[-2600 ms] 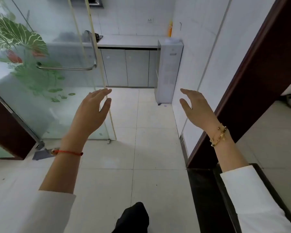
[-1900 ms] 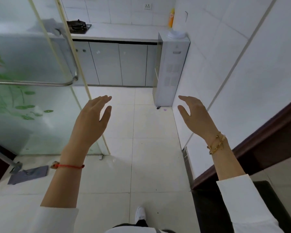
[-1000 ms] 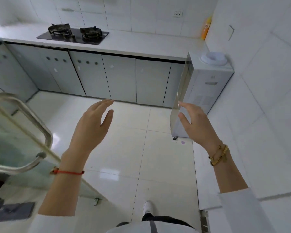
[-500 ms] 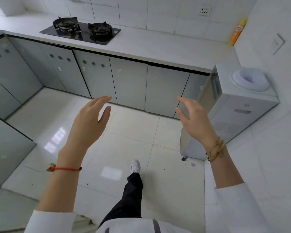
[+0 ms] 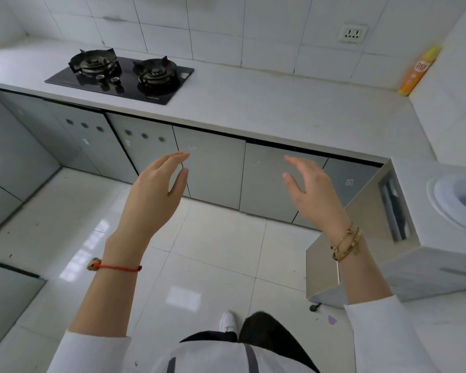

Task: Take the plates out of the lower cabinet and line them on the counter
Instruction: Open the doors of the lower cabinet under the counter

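The white counter runs across the far wall, with a row of grey lower cabinet doors beneath it, all closed. No plates are in sight. My left hand is raised in front of me, open and holding nothing, in line with the middle cabinet doors. Held up the same way, my right hand is open and empty, in front of the doors further right. Both hands are well short of the cabinets.
A black two-burner gas hob is set into the counter's left part. An orange bottle stands in the counter's right corner. A white water dispenser stands on the floor at the right, against the cabinets. Glossy tiled floor lies ahead.
I have walked through the glass door into the kitchen, and the counter and cabinets have come much closer. Both hands have stayed raised, open and empty throughout.
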